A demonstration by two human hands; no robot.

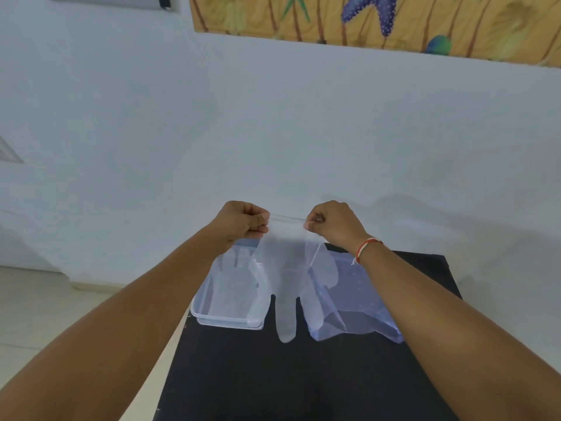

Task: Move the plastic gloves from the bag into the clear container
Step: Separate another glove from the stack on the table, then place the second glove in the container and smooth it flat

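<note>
Your left hand (243, 221) and right hand (332, 223) pinch the cuff of a plastic glove (285, 278), stretching it taut. It hangs above the desk (243, 375), between the clear container (230, 299) and the bag (361, 302).

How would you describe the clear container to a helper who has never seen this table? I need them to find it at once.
Start at the black table below the pale wall. Beneath the left hand sits the clear container, a shallow rectangular tub at the table's left edge. Unlike the limp bluish bag lying flat to its right, or the plastic glove both hands hold up, it is rigid with a raised rim.
</note>
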